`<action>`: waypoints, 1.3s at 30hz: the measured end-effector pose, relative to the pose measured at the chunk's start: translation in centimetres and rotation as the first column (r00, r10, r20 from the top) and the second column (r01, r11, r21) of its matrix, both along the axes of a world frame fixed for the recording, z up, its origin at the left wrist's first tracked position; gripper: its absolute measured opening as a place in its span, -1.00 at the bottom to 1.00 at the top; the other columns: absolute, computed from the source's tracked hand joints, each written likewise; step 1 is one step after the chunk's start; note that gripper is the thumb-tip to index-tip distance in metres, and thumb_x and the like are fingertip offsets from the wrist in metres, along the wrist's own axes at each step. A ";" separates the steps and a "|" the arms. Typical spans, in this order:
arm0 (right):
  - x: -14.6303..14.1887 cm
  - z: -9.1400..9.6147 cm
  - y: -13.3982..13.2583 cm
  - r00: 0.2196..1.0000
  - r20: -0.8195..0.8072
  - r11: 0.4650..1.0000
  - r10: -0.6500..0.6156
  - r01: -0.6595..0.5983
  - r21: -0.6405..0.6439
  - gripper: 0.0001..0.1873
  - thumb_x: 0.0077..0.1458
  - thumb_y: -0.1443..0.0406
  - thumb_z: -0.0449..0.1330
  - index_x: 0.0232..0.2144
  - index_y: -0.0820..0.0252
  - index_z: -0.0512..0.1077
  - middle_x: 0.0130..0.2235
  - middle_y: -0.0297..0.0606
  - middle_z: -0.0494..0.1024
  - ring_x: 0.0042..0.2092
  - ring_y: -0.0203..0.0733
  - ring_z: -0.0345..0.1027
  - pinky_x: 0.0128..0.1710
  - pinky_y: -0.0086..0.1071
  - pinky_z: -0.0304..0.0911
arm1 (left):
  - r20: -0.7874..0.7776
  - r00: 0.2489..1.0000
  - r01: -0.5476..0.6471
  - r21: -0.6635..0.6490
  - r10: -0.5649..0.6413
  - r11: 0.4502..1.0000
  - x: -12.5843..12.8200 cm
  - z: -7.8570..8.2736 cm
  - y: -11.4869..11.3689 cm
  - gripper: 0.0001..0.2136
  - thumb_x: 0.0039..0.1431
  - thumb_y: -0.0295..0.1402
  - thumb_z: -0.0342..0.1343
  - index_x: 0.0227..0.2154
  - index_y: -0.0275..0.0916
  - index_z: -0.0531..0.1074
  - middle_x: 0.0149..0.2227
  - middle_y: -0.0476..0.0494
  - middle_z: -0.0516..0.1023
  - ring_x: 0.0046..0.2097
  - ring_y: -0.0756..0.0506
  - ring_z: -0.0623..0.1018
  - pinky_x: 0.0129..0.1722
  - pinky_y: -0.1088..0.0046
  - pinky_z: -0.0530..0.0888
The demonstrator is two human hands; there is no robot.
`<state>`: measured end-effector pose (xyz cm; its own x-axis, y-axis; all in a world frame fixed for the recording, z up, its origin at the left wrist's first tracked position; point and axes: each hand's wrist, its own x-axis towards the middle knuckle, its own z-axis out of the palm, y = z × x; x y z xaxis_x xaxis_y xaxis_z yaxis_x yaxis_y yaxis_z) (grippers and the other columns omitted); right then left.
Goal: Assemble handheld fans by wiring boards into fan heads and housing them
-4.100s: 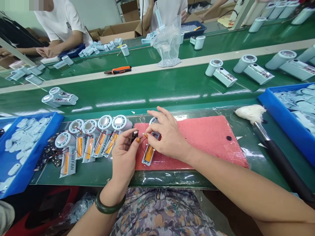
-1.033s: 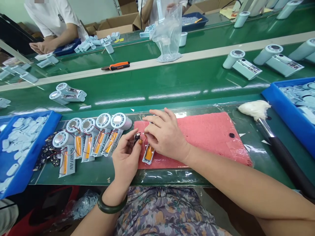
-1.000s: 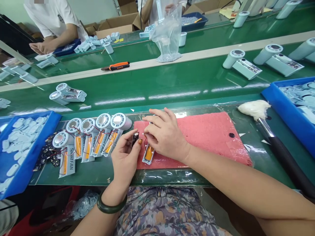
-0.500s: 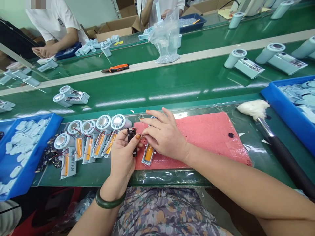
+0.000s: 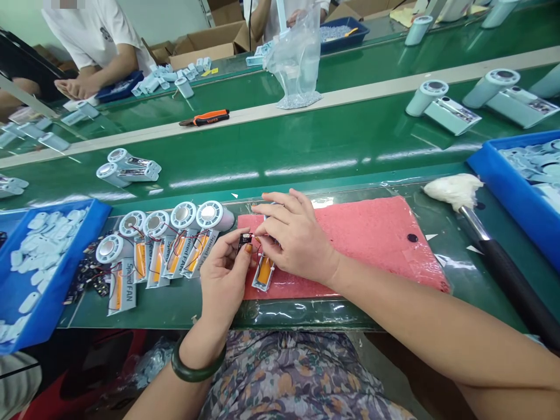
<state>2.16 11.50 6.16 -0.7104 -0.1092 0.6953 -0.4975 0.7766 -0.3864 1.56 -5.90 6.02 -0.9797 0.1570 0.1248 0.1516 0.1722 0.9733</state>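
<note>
The left hand (image 5: 225, 277) grips a small black circuit board (image 5: 245, 239) between thumb and fingers, while the right hand (image 5: 295, 239) pinches thin wires (image 5: 257, 252) beside it, its other fingers spread. A half-second ago that board showed me its broad face; now it's tipped, its end with the white connector turned up at the right fingertips. I take that as lining up socket and lead, though whether they've met I can't tell from here

Under the right hand, the open fan body (image 5: 263, 272) lies near the left edge of the red mat (image 5: 359, 245), close to the table's front edge; its round head is mostly hidden by the knuckles

Left of the mat, five fan bodies (image 5: 178, 252) lie in a row, then a dark heap of boards (image 5: 100, 283), too tangled to count, against the left blue tray (image 5: 70, 277). At the table's right end, a black-handled tool (image 5: 510, 277) leans near the right blue tray (image 5: 494, 169), which is cut off from my view
</note>
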 end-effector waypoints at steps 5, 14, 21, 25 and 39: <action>-0.1 0.0 0.0 0.999 -0.046 1.000 -0.005 0.007 0.028 -0.82 0.27 0.36 0.12 -0.34 0.15 0.52 0.03 -0.25 0.64 0.20 0.00 0.35 0.27 0.04 0.03 | -0.069 0.997 -0.038 -0.074 0.033 0.997 0.3 0.0 0.0 -0.73 0.22 -0.28 0.24 -0.03 -0.17 0.57 -0.27 -0.06 0.63 -0.42 0.07 0.50 -0.37 0.60 0.51; -0.1 0.2 0.0 0.997 -0.078 0.999 -0.011 0.015 0.052 -0.83 0.27 0.37 0.14 -0.34 0.15 0.52 -0.03 -0.26 0.66 0.15 -0.03 0.37 0.25 0.02 0.00 | -0.104 0.993 -0.076 -0.136 0.062 0.988 0.6 -0.4 0.3 -0.70 0.22 -0.26 0.22 -0.02 -0.21 0.56 -0.18 -0.13 0.65 -0.33 0.01 0.54 -0.31 0.52 0.51; 0.0 0.2 0.0 1.000 -0.019 0.997 0.010 -0.008 0.077 -0.83 0.28 0.36 0.15 -0.33 0.14 0.53 -0.02 -0.27 0.66 0.18 -0.02 0.34 0.28 0.04 -0.06 | -0.231 0.971 -0.114 -0.227 0.060 0.967 0.9 -0.2 0.5 -0.74 0.25 -0.30 0.19 -0.02 -0.21 0.56 -0.22 -0.09 0.64 -0.34 0.01 0.54 -0.27 0.48 0.54; 0.0 0.2 0.1 1.000 0.021 0.994 0.011 -0.013 0.106 -0.83 0.29 0.37 0.17 -0.33 0.12 0.53 -0.01 -0.28 0.66 0.21 -0.01 0.30 0.31 0.06 -0.12 | -0.314 0.949 -0.125 -0.267 0.037 0.956 0.8 -0.2 0.5 -0.76 0.27 -0.33 0.17 -0.03 -0.19 0.57 -0.22 -0.09 0.62 -0.34 0.01 0.51 -0.28 0.47 0.51; 0.2 0.2 -0.2 1.000 0.022 0.995 -0.010 0.008 0.102 -0.82 0.32 0.36 0.12 -0.29 0.14 0.53 0.06 -0.23 0.62 0.21 -0.03 0.30 0.28 0.03 -0.04 | -0.367 0.930 -0.115 -0.268 0.010 0.957 0.7 -0.2 0.4 -0.78 0.27 -0.38 0.18 -0.05 -0.16 0.58 -0.22 -0.06 0.60 -0.28 0.02 0.51 -0.24 0.49 0.50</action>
<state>2.33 11.32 6.33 -0.7267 -0.1719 0.6651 -0.4825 0.8169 -0.3160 2.28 -5.46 5.79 -0.8859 0.1772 0.4286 0.4603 0.4498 0.7654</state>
